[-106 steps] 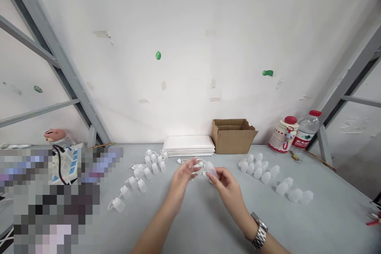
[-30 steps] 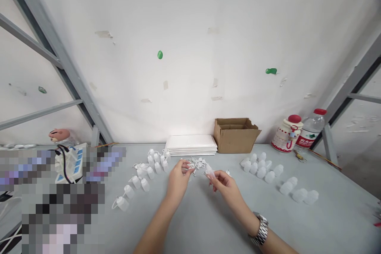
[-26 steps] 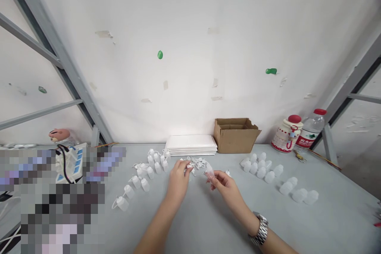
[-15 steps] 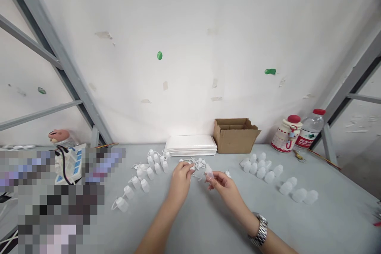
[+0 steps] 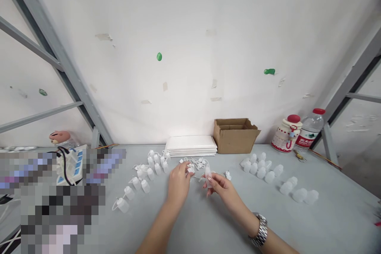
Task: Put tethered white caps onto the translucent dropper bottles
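The brown box (image 5: 236,142) sits at the back of the worktop (image 5: 193,226). In front of the box and a bit to its left, the right hand (image 5: 223,186) has its grip closed on a small soft bottle (image 5: 208,174). The bottle stands nearly upright between the thumb and fingers. If they squeeze too hard, the thin sides could bend in, and the bottle could pop out.

Further left of the box, the left hand (image 5: 177,182) is at the pile of white caps (image 5: 201,164). Its fingertips are near each other by a cap, but I can't tell if they pinch it. The loops look tangled, so pulling one could drag others along. A tiny cap could slip away too.

A small white piece (image 5: 228,174) lies in front of the box, close to the right hand. A knuckle could bump it away.

The bottles with caps (image 5: 145,185) are far left of the box, and the bottles without caps (image 5: 270,177) are in front of it, to its right. They are light and close together, so a swinging arm could knock some over.
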A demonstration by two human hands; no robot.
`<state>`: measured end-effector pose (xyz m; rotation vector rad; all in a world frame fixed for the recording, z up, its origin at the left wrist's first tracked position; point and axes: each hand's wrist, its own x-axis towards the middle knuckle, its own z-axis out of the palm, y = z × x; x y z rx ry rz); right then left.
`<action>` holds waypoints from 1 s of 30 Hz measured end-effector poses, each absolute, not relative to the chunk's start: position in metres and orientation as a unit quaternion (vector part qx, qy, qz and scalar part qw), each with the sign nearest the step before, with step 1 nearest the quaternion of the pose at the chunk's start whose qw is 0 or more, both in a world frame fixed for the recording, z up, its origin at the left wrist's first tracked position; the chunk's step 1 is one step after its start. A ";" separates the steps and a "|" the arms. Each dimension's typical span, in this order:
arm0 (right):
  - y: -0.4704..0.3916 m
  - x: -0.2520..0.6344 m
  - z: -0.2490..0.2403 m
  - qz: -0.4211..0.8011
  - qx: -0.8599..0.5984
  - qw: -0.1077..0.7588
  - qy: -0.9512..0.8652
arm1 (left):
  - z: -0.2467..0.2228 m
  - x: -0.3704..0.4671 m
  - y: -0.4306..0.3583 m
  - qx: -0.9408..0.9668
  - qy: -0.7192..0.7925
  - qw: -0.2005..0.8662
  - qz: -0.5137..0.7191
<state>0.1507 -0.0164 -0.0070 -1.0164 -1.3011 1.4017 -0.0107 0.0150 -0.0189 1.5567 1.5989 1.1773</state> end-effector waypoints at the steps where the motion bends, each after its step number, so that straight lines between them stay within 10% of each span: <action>1: -0.016 0.151 -0.007 0.570 -0.417 0.467 -0.533 | -0.020 -0.012 0.015 0.622 0.611 0.249 0.421; 7: -0.015 0.150 -0.008 0.576 -0.422 0.459 -0.528 | -0.021 -0.015 0.015 0.681 0.597 0.200 0.373; 19: -0.020 0.149 -0.009 0.607 -0.354 0.419 -0.575 | 0.005 0.002 0.000 0.337 0.342 0.727 0.491; 30: -0.017 0.145 -0.016 0.598 -0.385 0.454 -0.536 | 0.005 0.008 -0.005 0.370 0.352 0.700 0.499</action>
